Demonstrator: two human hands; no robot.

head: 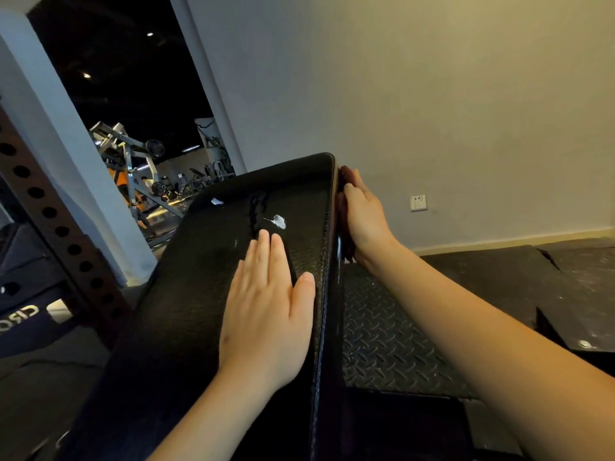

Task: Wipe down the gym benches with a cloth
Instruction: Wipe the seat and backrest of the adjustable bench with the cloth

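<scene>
Head view: black bench pad [199, 294] seen at centre, tilted, far end toward doorway [133, 94]. Left hand [266, 304] laid flat on pad top, fingers straight and together, nothing held. Right hand [364, 217] pressed against pad's right side edge, fingers extended, nothing held. White marks [279, 221] seen on pad just beyond left fingertips. Checker-plate floor [382, 344] seen at right.

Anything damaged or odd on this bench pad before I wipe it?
Yes. The bench pad has a dark split in its top surface just beyond the left hand, with two white patches near it, as if the cover is torn.
</scene>
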